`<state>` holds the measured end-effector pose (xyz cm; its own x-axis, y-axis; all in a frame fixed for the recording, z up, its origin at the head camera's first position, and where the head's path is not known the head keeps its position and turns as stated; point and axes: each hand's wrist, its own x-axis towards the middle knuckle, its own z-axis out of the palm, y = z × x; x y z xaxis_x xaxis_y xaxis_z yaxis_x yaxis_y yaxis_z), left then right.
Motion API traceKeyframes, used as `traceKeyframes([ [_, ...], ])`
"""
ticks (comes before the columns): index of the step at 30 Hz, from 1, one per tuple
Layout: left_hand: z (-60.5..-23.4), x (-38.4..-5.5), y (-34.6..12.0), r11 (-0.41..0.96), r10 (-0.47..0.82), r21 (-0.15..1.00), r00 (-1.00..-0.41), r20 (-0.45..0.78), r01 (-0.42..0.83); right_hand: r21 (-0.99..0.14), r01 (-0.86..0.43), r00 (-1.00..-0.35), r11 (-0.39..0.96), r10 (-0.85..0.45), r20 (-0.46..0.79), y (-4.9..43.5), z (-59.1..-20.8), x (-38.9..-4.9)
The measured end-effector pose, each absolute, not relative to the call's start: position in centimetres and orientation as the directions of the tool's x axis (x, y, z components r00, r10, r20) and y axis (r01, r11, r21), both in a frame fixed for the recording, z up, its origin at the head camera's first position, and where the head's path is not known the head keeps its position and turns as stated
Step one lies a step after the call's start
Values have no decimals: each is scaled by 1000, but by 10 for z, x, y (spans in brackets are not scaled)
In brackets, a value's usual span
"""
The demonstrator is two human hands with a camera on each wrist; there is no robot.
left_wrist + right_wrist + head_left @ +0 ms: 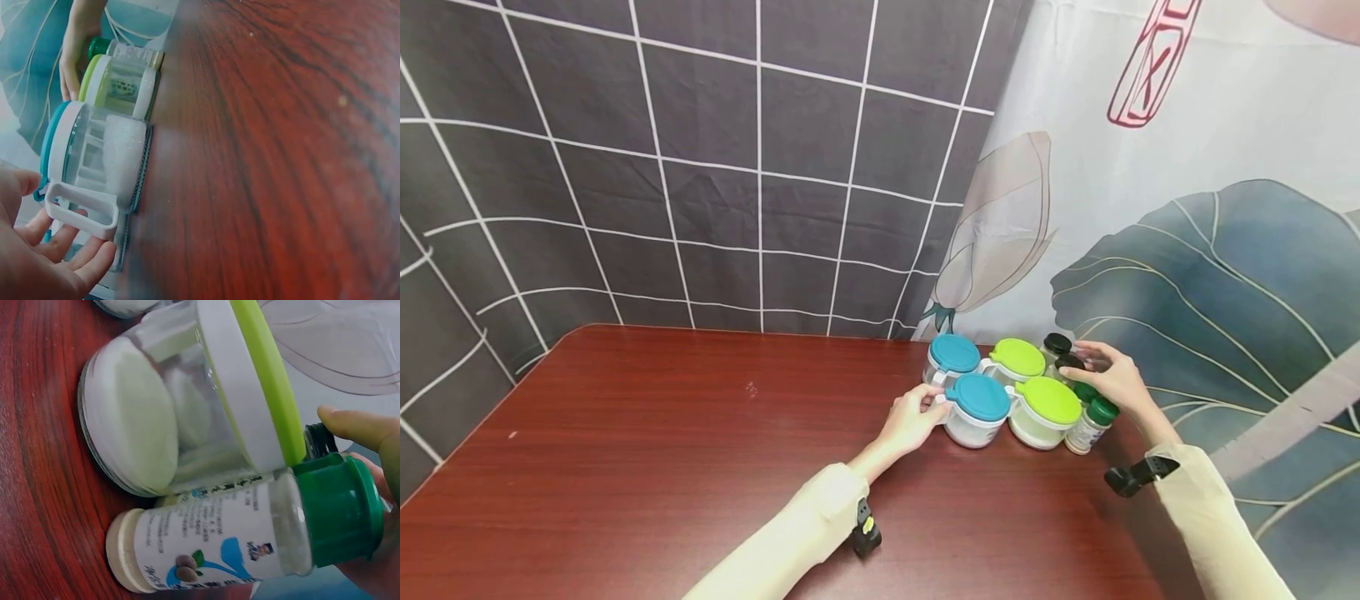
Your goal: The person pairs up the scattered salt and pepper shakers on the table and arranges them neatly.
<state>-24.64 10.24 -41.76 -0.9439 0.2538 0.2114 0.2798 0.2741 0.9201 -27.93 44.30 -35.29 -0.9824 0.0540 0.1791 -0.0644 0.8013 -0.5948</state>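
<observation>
In the head view my left hand (913,421) is at the white handle of the front blue-lidded seasoning jar (977,397). The left wrist view shows the thumb by the lid's tab and fingers curled behind the handle (81,209); white grains fill part of this jar. My right hand (1116,379) has thumb and fingers around a black-capped bottle (1070,363), whose body is mostly hidden. Close by stand a green-capped shaker bottle (1092,425) and the front green-lidded jar (1049,402), both upright on the table.
Behind the front jars stand another blue-lidded jar (953,354) and another green-lidded jar (1018,358). A second black-capped bottle (1057,344) is at the back. The reddish-brown table (700,450) extends left; a dark grid curtain (700,167) and a patterned pale curtain (1097,208) hang behind.
</observation>
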Motion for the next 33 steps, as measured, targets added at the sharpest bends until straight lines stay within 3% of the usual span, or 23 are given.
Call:
traceKeyframes([
  [33, -423, -248, 102, 316, 241, 910, -950, 197, 269, -580, 0, -994, 814, 65, 92, 444, -349, -288],
])
